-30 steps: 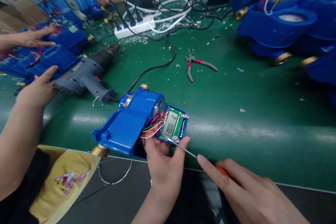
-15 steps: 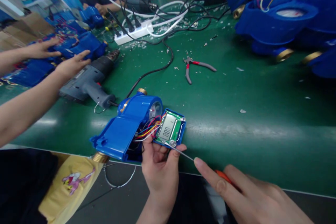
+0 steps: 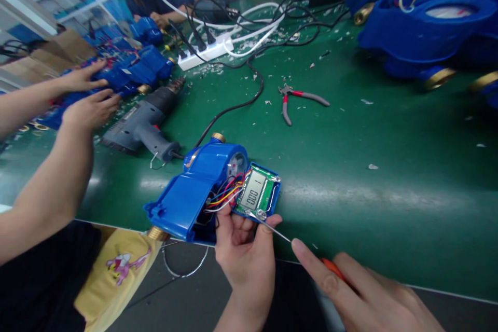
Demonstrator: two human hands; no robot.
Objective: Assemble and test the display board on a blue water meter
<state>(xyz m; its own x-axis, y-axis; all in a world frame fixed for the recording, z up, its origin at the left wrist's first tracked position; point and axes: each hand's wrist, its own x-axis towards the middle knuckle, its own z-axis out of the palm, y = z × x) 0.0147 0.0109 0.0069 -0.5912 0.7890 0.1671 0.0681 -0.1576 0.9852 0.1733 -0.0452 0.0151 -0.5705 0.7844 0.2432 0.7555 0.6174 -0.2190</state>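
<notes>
Firm hold on both sides here: the left hand (image 3: 246, 257) has the circuit board (image 3: 268, 192) from below, thumb at its near edge, while the right hand (image 3: 361, 290) is wrapped around the screwdriver (image 3: 280, 233), index finger stretched along toward the shaft. And look at that tip, right at the board's near edge, beside a clear round piece; whether it presses, I can't tell!

The board sits tilted in its blue frame just beside the blue meter (image 3: 190, 192), its small screen (image 3: 253, 192) showing three zeros and a 1. Red, yellow, white and dark wires (image 3: 227, 194) run between the two. The meter lies at the front of the green table (image 3: 330, 166), one brass end poking past the edge.

Behind it, a grey heat gun (image 3: 146, 119); farther right, the cutters (image 3: 298, 94) lie with handles spread. Deeper in, plugs crowd a white power strip (image 3: 206, 53). Over on the left, a co-worker's hands (image 3: 88, 111) are among more blue meters (image 3: 150, 67).
</notes>
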